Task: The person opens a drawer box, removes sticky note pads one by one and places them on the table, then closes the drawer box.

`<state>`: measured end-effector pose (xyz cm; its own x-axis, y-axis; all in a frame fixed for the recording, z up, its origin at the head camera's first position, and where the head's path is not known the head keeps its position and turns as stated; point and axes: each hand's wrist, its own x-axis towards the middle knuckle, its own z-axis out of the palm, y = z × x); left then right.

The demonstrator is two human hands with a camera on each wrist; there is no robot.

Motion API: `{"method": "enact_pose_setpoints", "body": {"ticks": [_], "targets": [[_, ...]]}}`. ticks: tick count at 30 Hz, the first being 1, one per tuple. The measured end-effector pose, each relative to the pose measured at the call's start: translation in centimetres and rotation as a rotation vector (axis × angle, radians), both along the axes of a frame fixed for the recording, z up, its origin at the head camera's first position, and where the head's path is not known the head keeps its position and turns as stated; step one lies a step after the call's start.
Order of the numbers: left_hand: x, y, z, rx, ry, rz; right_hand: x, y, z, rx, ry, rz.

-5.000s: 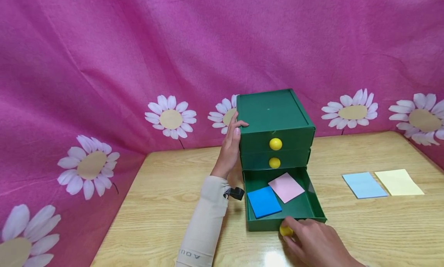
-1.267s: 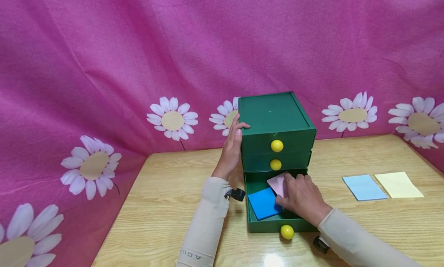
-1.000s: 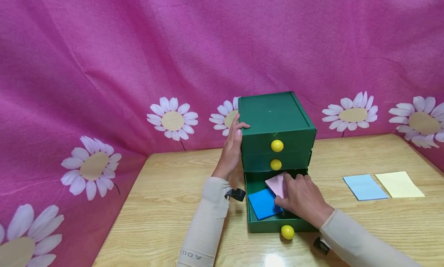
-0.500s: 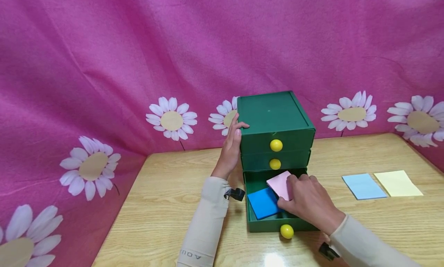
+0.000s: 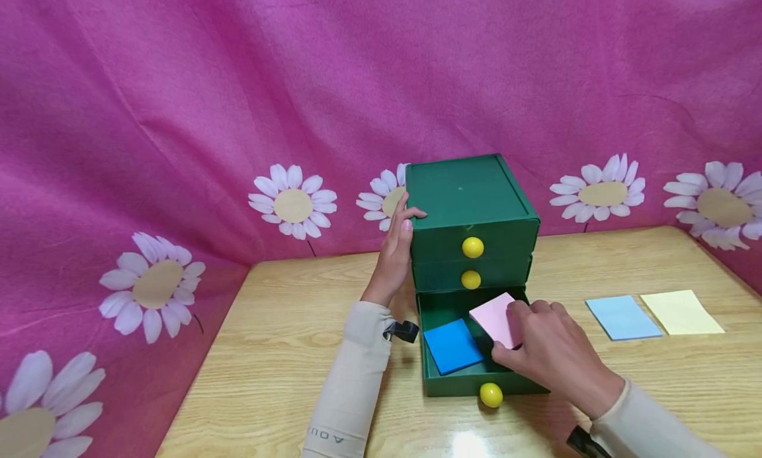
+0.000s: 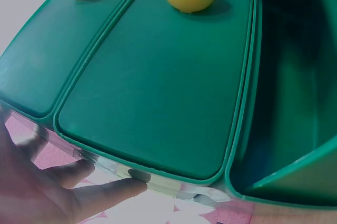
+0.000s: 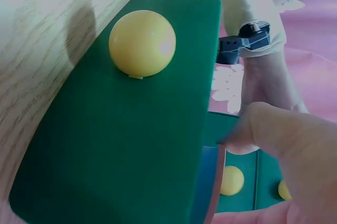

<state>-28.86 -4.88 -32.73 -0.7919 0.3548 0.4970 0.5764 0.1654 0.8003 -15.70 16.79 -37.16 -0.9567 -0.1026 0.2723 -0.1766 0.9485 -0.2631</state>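
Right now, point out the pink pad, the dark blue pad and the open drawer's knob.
Pink pad (image 5: 491,318), head view: uncovered top face.
Dark blue pad (image 5: 454,347), head view: top face.
Open drawer's knob (image 5: 491,395), head view: front.

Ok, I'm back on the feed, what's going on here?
The person's right hand pinches the pink pad at the open bottom drawer; whether the pad touches the drawer is hard to tell. The blue pad lies inside. The left hand rests against the cabinet's left side. Its upper two drawers are closed. A light blue pad and a yellow pad lie on the table, to the right.
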Motion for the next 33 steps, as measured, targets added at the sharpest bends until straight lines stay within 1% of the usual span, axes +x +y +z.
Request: {"method": "enact_pose_setpoints", "body": {"ticks": [9,19,28,33], "targets": [[0.0,0.1,0.1,-0.005,-0.005,-0.005,1.2,1.5,0.7,0.003,0.003,-0.03],[0.0,0.0,0.1,0.004,0.014,-0.007,1.9,3.4,0.3,-0.013,-0.011,-0.08],[0.0,0.0,-0.1,0.003,0.0,-0.004,2.4,5.6,-0.6,0.005,0.022,-0.112],[0.1,0.0,0.1,0.01,0.0,-0.002,2.7,6.9,-1.0,0.014,0.111,-0.131]]}}
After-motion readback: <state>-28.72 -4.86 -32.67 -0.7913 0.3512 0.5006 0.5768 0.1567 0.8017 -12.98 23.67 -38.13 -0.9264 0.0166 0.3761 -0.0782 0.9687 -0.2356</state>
